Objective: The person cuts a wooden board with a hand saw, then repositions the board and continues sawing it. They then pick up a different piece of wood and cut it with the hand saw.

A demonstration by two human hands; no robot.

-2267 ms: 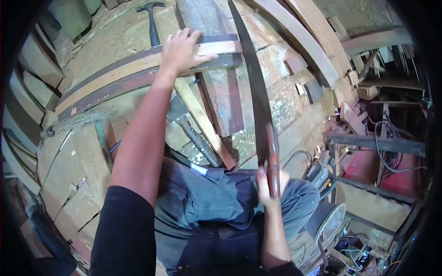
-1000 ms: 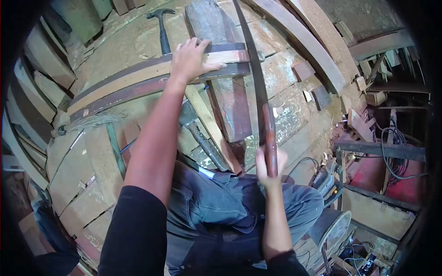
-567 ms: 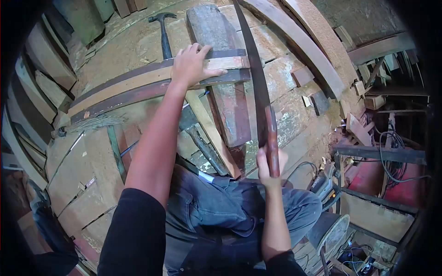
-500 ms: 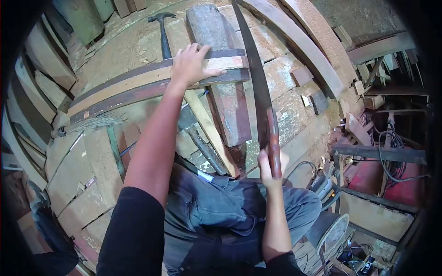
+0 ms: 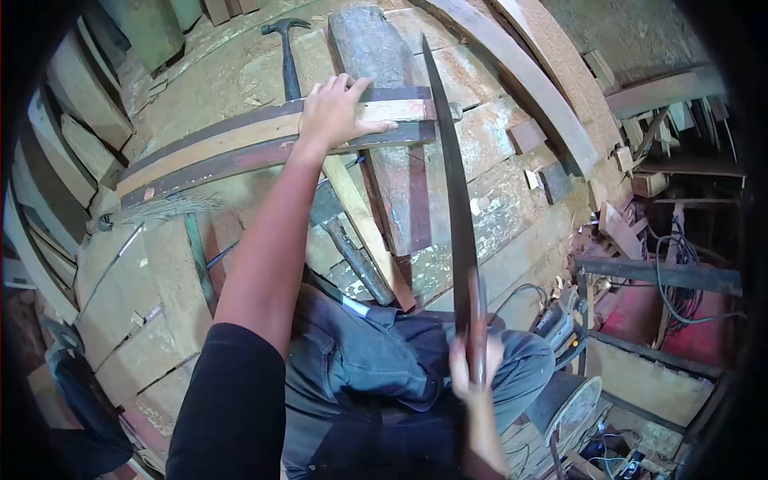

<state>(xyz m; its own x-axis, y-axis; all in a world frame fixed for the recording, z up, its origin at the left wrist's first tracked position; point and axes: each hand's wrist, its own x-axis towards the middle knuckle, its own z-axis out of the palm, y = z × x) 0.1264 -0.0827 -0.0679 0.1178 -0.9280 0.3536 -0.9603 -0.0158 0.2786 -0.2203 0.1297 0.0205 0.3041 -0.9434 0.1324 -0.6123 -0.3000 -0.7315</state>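
My left hand (image 5: 336,114) lies on a curved bundle of wooden strips (image 5: 216,146), its thumb stretched out over the pale middle strip. The fingers curl over the far edge and press the bundle down. Beneath the right end of the bundle is a thick wooden block (image 5: 400,196). My right hand (image 5: 474,364), somewhat blurred, is wrapped round the brown handle of a hand saw (image 5: 458,200). The long dark blade points away from me and passes beside the bundle's right end.
A claw hammer (image 5: 290,60) lies beyond the bundle. Large curved timbers (image 5: 520,72) run along the back right. A second hammer (image 5: 356,256) lies near my knees, beside a pale wood strip (image 5: 360,220). Cables (image 5: 684,280) hang at the right.
My right hand has drawn the saw back toward my body, and the blade's tip has come into view. My left hand stays on the bundle.
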